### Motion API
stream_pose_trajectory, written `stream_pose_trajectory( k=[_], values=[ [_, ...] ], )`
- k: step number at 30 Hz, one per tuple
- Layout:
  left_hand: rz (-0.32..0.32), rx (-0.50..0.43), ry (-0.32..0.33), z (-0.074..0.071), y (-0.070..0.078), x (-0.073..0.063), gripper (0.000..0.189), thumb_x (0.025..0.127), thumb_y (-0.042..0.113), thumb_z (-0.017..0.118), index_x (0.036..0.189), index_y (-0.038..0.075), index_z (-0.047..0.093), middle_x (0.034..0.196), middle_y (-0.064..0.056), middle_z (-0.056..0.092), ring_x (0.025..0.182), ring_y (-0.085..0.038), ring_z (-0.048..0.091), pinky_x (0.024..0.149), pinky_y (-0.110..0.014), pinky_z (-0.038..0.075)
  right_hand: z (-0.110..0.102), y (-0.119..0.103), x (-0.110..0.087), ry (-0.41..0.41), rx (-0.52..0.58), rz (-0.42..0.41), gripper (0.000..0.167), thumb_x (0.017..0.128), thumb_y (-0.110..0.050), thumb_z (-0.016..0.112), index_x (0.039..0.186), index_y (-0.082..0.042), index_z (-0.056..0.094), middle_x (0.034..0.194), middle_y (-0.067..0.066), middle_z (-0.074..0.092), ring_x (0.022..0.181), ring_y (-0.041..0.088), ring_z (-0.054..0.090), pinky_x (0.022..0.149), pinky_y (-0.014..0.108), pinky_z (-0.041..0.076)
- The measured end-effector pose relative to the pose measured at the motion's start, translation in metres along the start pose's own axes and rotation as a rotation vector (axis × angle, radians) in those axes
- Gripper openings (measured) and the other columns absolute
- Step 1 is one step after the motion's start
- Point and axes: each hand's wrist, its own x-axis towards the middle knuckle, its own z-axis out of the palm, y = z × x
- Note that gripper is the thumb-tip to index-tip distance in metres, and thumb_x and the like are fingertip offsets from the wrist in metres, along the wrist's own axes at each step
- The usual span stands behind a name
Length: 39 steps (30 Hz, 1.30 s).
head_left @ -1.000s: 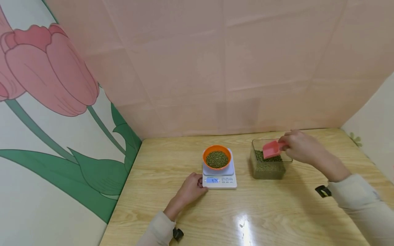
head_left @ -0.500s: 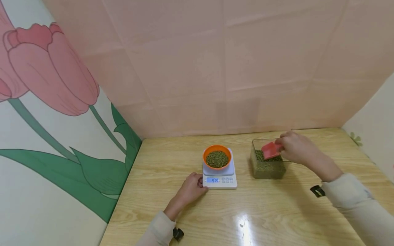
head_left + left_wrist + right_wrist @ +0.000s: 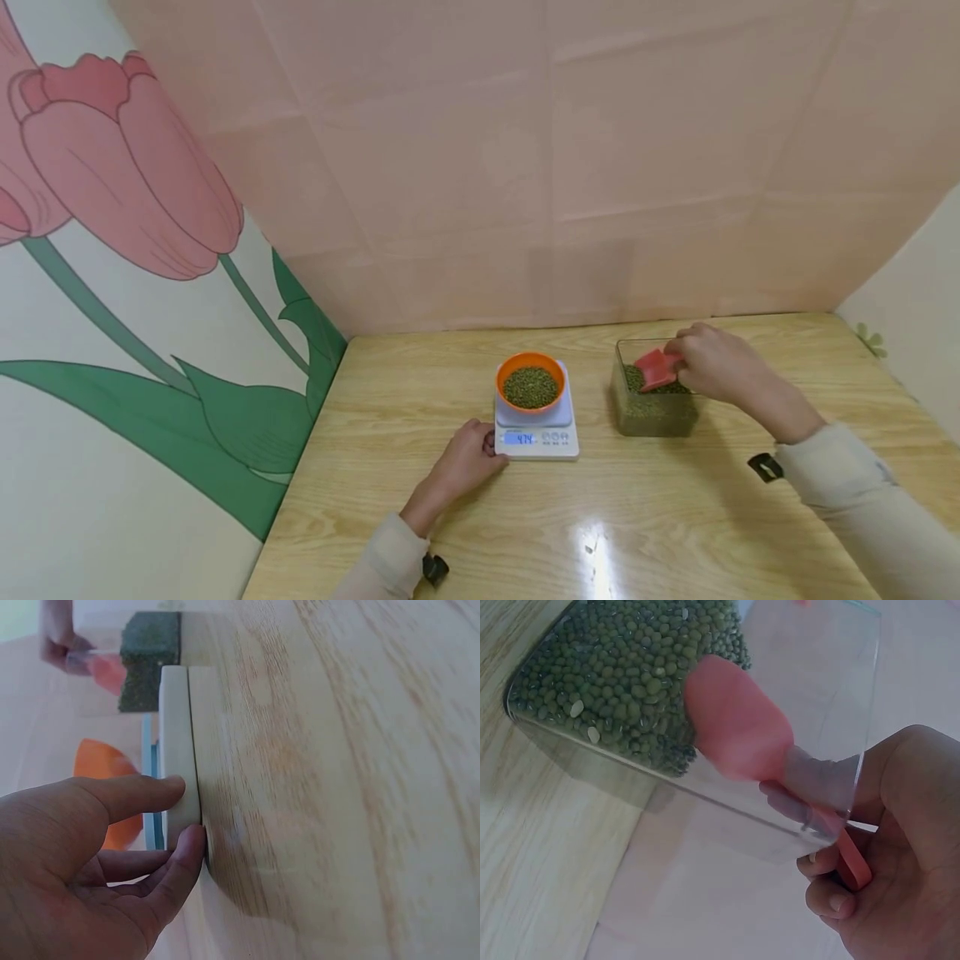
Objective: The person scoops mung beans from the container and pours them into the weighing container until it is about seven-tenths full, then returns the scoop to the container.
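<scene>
My left hand (image 3: 465, 458) holds the front left corner of a white digital kitchen scale (image 3: 558, 451), thumb and fingertips on its edge (image 3: 178, 750). On the scale sits an orange bowl (image 3: 530, 357) of green mung beans (image 3: 529, 389); the display (image 3: 519, 438) seems to read 474. To the right, my right hand (image 3: 716, 362) grips the handle of a pink scoop (image 3: 657, 369) inside a clear rectangular container (image 3: 656, 425). In the right wrist view, the scoop's head (image 3: 739, 720) tilts down against the mung beans (image 3: 622, 682), and its front edge meets them.
The wooden table (image 3: 420, 367) runs back to a wall covered with pinkish sheeting (image 3: 450, 208). A wall with painted tulips (image 3: 150, 183) borders it on the left, and a pale wall (image 3: 915, 292) on the right. Light glares off the table front (image 3: 597, 558).
My right hand has moved slightly left and down, bringing the scoop lower to the beans in the container. The left hand, scale and bowl stay put, and the display reading looks the same.
</scene>
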Motion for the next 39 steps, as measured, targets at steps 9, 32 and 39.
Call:
stream_pose_trajectory(
  k=[9,32,39],
  values=[
    [-0.007,0.010,-0.002,0.003,-0.001,0.003,0.022,0.092,0.016,0.083,0.107,0.006,0.071,0.088,-0.001,0.055,0.080,-0.010,0.046,0.066,-0.021,0.039,0.010,0.000,0.005,-0.023,0.014,-0.004,0.019,0.080,0.005,0.062,0.077,-0.013,0.067,0.073,-0.002,0.057,0.069,0.018,0.049,0.061,0.034,0.038],
    [-0.014,0.020,-0.007,0.003,-0.003,0.006,0.020,0.092,0.016,0.083,0.106,0.006,0.071,0.089,-0.007,0.059,0.080,-0.011,0.046,0.065,-0.021,0.039,0.024,-0.001,0.014,-0.050,0.007,0.002,0.026,0.079,0.006,0.057,0.069,-0.019,0.055,0.069,-0.003,0.049,0.066,0.016,0.043,0.056,0.032,0.031],
    [-0.001,0.014,-0.002,0.002,-0.002,0.004,0.020,0.091,0.015,0.083,0.105,0.006,0.071,0.089,-0.007,0.059,0.080,-0.010,0.046,0.065,-0.021,0.039,0.027,-0.002,0.015,-0.056,0.025,-0.013,0.025,0.082,0.004,0.060,0.071,-0.018,0.058,0.070,-0.004,0.052,0.068,0.016,0.046,0.059,0.032,0.034]
  ],
)
